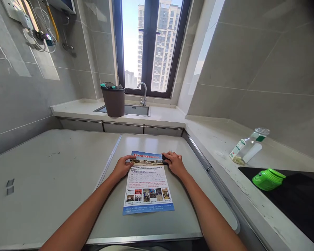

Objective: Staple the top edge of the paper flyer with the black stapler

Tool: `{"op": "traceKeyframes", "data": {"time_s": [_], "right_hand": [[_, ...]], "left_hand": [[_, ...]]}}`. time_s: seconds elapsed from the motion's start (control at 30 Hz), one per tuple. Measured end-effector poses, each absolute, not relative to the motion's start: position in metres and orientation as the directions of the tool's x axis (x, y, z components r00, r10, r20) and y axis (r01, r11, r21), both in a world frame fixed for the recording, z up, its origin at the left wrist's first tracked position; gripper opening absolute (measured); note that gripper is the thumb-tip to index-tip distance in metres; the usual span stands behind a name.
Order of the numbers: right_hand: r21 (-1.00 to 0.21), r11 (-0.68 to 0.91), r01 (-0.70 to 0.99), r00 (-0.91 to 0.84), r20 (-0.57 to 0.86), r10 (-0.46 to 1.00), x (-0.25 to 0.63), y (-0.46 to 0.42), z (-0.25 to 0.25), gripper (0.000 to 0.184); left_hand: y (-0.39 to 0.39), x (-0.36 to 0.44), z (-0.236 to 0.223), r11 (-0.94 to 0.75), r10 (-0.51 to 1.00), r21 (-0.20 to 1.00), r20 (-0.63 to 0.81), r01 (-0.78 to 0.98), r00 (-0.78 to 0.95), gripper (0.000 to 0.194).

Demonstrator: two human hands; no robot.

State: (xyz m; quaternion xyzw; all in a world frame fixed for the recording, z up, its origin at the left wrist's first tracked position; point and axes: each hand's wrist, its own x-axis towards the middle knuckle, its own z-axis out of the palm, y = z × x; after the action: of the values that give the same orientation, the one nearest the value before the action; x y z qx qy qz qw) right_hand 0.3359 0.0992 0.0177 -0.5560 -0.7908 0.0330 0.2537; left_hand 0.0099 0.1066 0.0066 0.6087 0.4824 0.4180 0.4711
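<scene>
A printed flyer [147, 177] with a blue bottom band, a red-lettered heading and small photos lies flat on the pale table panel [146, 226]. My left hand [122, 166] is closed at the flyer's upper left edge, thumb and fingers pinching it. At the upper right corner, my right hand [175, 163] has its fingers bent around a small black object [165, 159]. That object touches the flyer's edge; its kind is partly hidden by the fingers.
A brown bin [113, 101] stands by the sink [136, 110] and faucet [144, 92] below the window. On the right counter [214, 139] are a tilted clear bottle [247, 148] and a crumpled green container [268, 179], which rests on a black surface [300, 195].
</scene>
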Motion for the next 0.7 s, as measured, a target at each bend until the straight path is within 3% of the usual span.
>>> {"op": "traceKeyframes", "data": {"time_s": [0.4,0.7], "right_hand": [[-0.212,0.344,0.915,-0.267,0.321,0.909,0.333,0.099,0.018,0.049],[-0.016,0.253,0.967,-0.242,0.243,0.939,0.316,0.095,0.019,0.045]], "left_hand": [[0.104,0.011,0.009,-0.077,0.982,0.981,0.044,0.177,0.186,0.053],[0.101,0.013,0.015,-0.073,0.987,0.976,0.041,0.207,0.154,0.049]]}}
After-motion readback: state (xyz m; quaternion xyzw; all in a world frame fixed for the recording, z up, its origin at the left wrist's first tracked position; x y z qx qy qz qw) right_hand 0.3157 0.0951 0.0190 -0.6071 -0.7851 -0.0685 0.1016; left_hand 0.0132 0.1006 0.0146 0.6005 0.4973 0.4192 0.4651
